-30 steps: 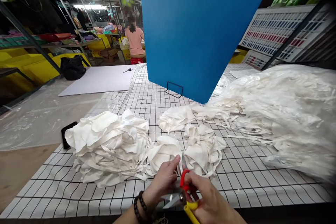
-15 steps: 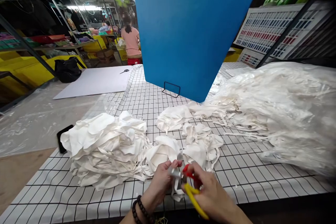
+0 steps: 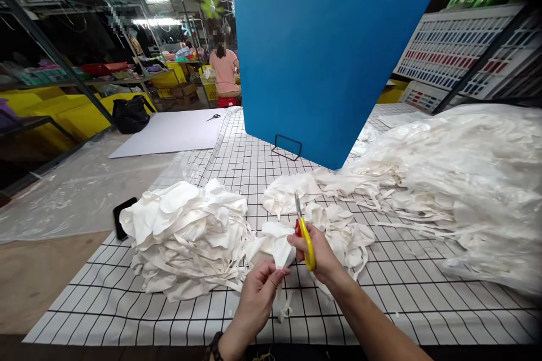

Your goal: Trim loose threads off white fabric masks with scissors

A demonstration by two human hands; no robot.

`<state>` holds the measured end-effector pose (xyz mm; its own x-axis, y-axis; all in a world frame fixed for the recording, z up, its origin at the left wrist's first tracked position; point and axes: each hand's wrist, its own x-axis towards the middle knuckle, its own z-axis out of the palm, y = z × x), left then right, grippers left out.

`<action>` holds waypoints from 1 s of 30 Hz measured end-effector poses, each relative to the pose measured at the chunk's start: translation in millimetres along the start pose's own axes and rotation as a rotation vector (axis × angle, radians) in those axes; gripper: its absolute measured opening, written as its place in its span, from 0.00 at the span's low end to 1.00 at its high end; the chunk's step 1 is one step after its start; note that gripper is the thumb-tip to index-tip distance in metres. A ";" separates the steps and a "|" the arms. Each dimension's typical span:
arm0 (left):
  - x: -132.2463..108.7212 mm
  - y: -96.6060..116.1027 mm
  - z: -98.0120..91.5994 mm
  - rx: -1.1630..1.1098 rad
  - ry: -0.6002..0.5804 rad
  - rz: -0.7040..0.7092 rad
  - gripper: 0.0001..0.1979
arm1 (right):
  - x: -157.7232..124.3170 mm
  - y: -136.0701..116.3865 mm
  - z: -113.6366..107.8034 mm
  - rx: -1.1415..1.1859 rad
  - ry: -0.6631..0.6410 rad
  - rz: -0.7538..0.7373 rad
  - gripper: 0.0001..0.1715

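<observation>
My right hand point(image 3: 318, 252) grips small scissors point(image 3: 303, 231) with red and yellow handles, blades pointing up. My left hand point(image 3: 259, 290) pinches a white fabric piece point(image 3: 275, 243) with dangling straps, lifted just above the checked cloth. To the left lies a tall heap of white fabric pieces point(image 3: 186, 236). Smaller white pieces point(image 3: 342, 225) lie behind my right hand.
A blue board point(image 3: 330, 56) stands on a wire stand mid-table. A big clear bag of white pieces point(image 3: 466, 180) fills the right. A black phone point(image 3: 122, 215) lies by the left heap. Another pair of scissors point(image 3: 213, 117) rests on a white sheet point(image 3: 169, 131). A person in pink sits far back.
Both hands have risen and moved forward. The scissors turned from lying low by the table edge to blades pointing up. The white piece is now lifted between the hands.
</observation>
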<state>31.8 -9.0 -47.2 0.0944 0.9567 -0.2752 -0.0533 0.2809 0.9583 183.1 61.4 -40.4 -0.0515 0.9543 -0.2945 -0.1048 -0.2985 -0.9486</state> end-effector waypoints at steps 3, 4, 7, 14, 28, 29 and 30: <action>-1.0 10.6 -2.6 0.099 0.135 0.214 0.19 | -8.7 8.8 0.2 0.072 0.024 0.025 0.24; -0.7 13.9 -2.1 0.112 0.145 0.259 0.18 | -12.2 13.0 1.2 0.084 0.022 0.040 0.24; 2.8 18.0 1.4 0.072 0.046 0.289 0.18 | -21.6 25.0 3.5 0.095 -0.017 0.089 0.23; 14.1 18.9 3.4 -0.054 -0.123 0.224 0.15 | -43.6 0.3 -34.6 -0.331 -0.028 -0.109 0.23; 12.1 37.1 -5.3 0.348 -0.216 0.343 0.15 | -67.6 -47.3 -46.2 -1.017 -0.176 -0.351 0.29; 12.2 37.2 -5.8 0.363 -0.217 0.343 0.15 | -67.0 -47.5 -45.6 -1.024 -0.176 -0.362 0.29; 12.2 37.3 -6.3 0.374 -0.218 0.343 0.14 | -66.7 -47.8 -45.1 -1.029 -0.174 -0.372 0.28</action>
<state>24.8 13.6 -15.2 0.3393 0.9397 0.0423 0.2362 -0.1287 0.9632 236.3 12.8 19.3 -0.3353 0.9417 -0.0275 0.7287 0.2408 -0.6411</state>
